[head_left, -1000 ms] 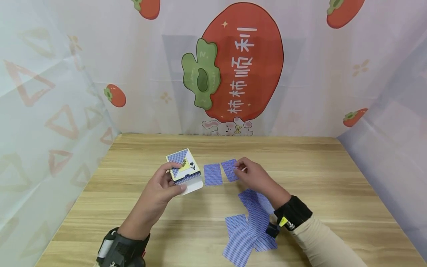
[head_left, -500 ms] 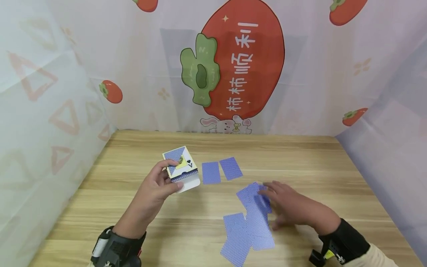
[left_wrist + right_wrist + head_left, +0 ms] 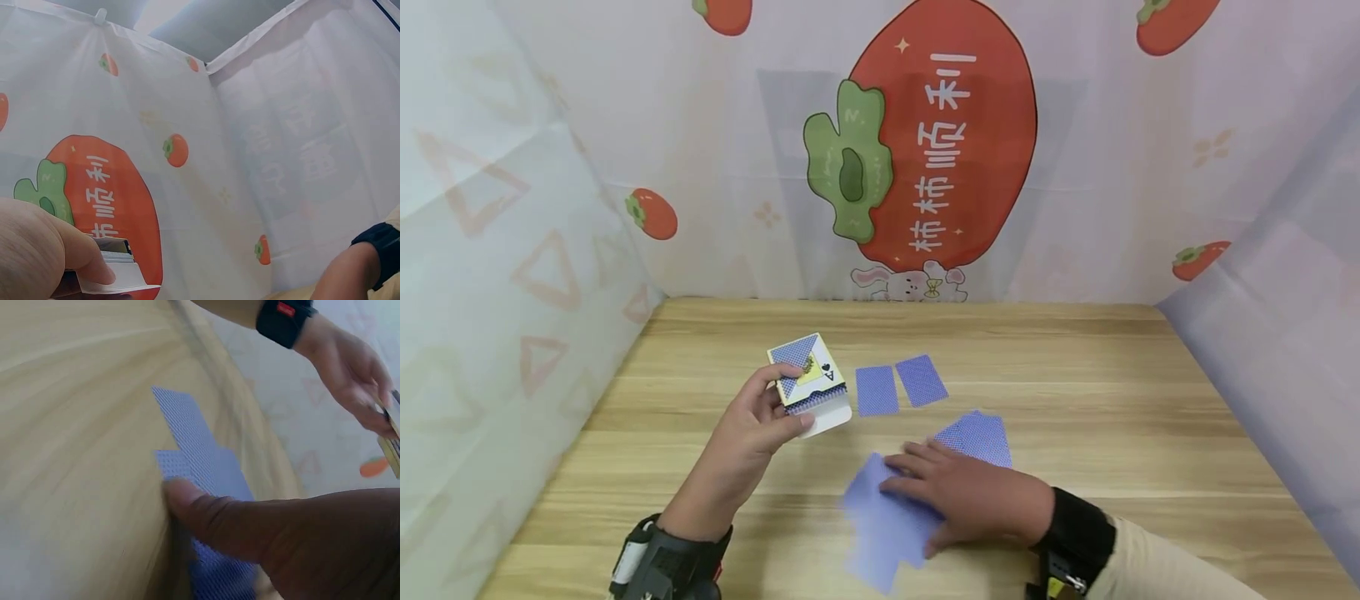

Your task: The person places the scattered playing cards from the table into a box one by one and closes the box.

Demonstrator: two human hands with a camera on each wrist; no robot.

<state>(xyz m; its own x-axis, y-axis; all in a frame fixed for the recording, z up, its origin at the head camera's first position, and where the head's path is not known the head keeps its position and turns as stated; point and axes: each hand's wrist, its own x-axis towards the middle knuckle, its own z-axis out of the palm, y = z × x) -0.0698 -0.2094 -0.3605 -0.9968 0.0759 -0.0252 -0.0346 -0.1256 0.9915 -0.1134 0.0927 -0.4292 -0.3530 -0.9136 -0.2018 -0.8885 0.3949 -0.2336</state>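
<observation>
My left hand (image 3: 752,433) grips a playing-card box (image 3: 810,371) with an ace printed on its front, above the table. Its white flap hangs folded out, and in the left wrist view a stack of card edges (image 3: 116,257) shows inside. My right hand (image 3: 970,496) lies with fingers extended over loose blue-backed playing cards (image 3: 876,537), which blur with motion and are partly hidden by the palm. Beyond this hand, more face-down cards (image 3: 988,435) overlap each other. In the right wrist view, the thumb (image 3: 212,519) lies across the blue cards (image 3: 197,434).
Two separate face-down cards, one on the left (image 3: 876,392) and one on the right (image 3: 922,381), lie just right of the box on the wooden table (image 3: 1112,375). A persimmon-print curtain (image 3: 1075,167) stands behind the table, with white fabric at both sides.
My right hand let go of the right-hand single card, swung right and toward me, then swept left over the scattered cards, shifting the nearer ones left. The left hand stays with the box.
</observation>
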